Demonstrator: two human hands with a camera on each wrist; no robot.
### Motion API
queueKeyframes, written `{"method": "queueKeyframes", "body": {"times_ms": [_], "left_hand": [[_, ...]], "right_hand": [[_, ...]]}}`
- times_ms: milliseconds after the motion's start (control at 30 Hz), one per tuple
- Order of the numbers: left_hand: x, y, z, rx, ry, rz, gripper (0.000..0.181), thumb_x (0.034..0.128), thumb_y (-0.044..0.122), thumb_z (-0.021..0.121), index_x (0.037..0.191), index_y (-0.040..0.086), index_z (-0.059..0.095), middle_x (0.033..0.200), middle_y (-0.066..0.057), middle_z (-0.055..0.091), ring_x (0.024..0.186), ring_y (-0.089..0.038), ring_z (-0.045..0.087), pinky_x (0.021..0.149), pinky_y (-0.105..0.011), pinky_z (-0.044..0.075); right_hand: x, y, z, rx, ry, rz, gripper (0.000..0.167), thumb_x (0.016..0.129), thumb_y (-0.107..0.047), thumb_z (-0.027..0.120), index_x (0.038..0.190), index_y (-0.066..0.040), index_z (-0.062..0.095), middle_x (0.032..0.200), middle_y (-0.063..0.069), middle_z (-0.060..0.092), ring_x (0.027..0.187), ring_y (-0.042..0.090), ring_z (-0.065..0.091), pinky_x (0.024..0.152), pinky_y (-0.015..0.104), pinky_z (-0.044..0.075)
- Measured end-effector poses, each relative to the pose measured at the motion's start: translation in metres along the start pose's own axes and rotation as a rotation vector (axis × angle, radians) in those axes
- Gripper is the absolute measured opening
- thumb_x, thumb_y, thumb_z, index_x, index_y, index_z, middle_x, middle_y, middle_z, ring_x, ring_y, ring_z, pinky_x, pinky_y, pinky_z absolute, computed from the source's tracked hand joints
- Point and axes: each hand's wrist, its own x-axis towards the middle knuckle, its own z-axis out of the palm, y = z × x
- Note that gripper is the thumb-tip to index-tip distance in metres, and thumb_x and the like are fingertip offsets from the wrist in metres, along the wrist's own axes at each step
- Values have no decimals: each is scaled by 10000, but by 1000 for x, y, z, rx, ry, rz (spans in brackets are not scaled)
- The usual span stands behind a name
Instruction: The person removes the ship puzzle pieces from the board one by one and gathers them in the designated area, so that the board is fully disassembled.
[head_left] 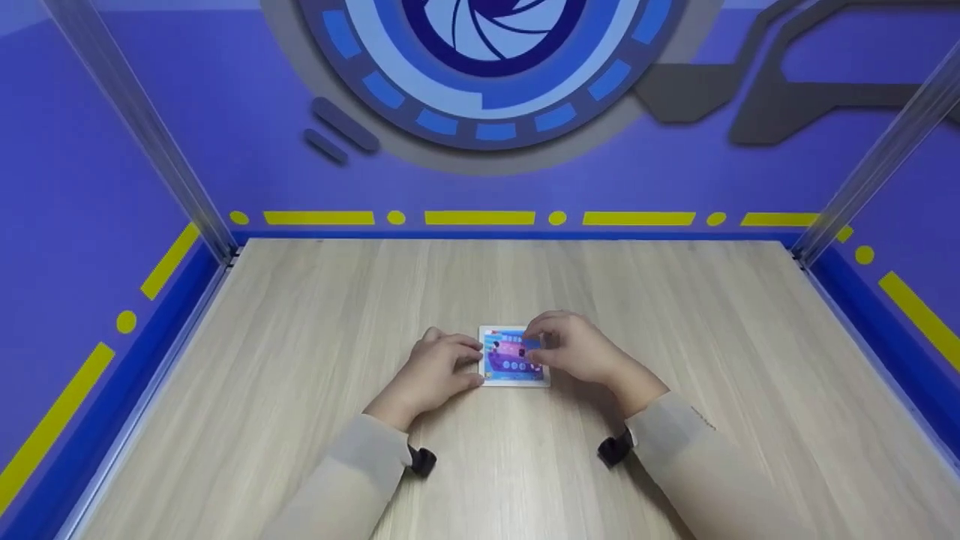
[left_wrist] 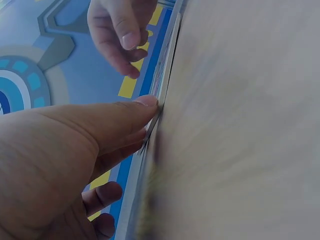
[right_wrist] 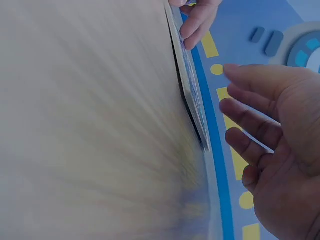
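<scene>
A small, flat square board (head_left: pixel 513 366) with a white border and a blue, purple and pink picture lies on the table. At its left edge rests my left hand (head_left: pixel 444 367), thumb by the near corner and fingers farther up that side. My right hand (head_left: pixel 576 349) is over the board's right part. The right wrist view shows its fingers (right_wrist: pixel 245 112) loosely bent and apart, with nothing visible between them. Seen almost edge-on in that view, the board (right_wrist: pixel 192 90) lies flat. In the left wrist view the left thumb (left_wrist: pixel 142 106) touches the board's edge.
The wood-grain table (head_left: pixel 337 300) is bordered at the back and sides by blue-purple panels (head_left: pixel 480 191) with yellow markings. Metal posts (head_left: pixel 161 142) stand at the back corners. A black wrist device (head_left: pixel 615 448) shows at the right sleeve, another (head_left: pixel 422 461) at the left.
</scene>
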Motion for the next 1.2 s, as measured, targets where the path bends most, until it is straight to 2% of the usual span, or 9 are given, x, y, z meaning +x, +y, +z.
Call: {"method": "queueKeyframes", "body": {"times_ms": [233,433,567,767,967,1200], "left_hand": [[1,1,1,-5,-7,4,393,1007,279,863,1351,95,824,1552,9,722,1395,-286,534,1231,-562,433],[0,2,2,18,-7,37,380,1004,282,870,1328,86,833,1531,-2,738,1365,-290,548,1212,-557,434],[0,3,5,34,-8,68,367,1005,278,871,1314,82,838,1514,-17,749,1343,-296,560,1190,-563,430],[1,5,7,35,-2,71,366,1007,273,871,1321,90,836,1513,-22,753,1329,-297,568,1180,-555,427],[2,5,8,41,-2,60,376,1004,289,876,1329,104,836,1510,-15,755,1324,-289,577,1181,-546,430],[1,6,7,41,7,42,384,991,307,887,1326,123,842,1499,-8,763,1324,-293,580,1175,-553,424]], "right_hand": [[17,-4,-5,-8,-49,65,339,1023,-202,843,1355,-141,817,1370,45,780,1239,284,691,1137,561,582],[36,-12,-2,21,-104,100,415,995,-193,867,1396,-110,799,1352,67,789,1187,274,685,1097,523,598],[48,-20,4,-16,-158,106,451,957,-162,901,1386,-69,801,1319,95,799,1156,271,704,1093,518,600],[57,-31,11,-70,-207,170,452,949,-120,908,1384,-57,803,1327,109,796,1233,296,738,1157,516,593],[55,-36,16,-145,-165,221,421,943,-129,929,1340,-38,822,1304,127,813,1229,307,778,1140,497,612],[54,-38,19,-166,-137,214,339,944,-132,928,1261,-38,855,1269,140,831,1188,311,785,1114,499,623]]}}
